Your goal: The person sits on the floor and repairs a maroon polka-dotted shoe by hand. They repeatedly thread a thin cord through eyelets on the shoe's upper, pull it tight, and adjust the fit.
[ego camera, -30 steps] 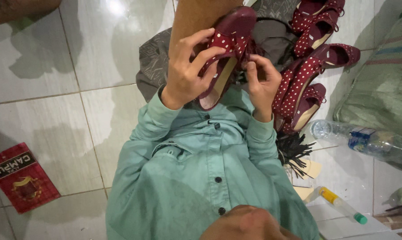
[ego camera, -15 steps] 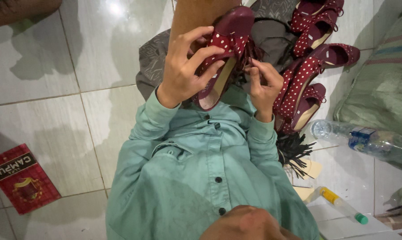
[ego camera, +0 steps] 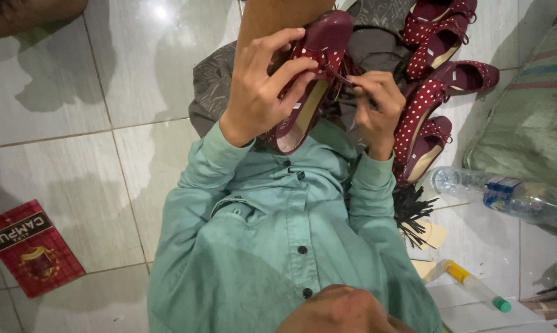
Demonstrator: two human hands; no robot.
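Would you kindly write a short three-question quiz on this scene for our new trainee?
1. True or false: the left hand grips the dotted red shoe.
2. What lies on the floor tiles by the person's left side?
A. a red packet
B. a blue bucket
C. a folded towel
3. Fill in: the right hand pinches something thin at the shoe's ____.

Key:
1. True.
2. A, the red packet.
3. Bow, at the front; what is pinched is too small to tell.

Left hand (ego camera: 260,92) raised, fingers curled in a grip, right hand (ego camera: 377,105) beside it, fingertips seemingly pinched
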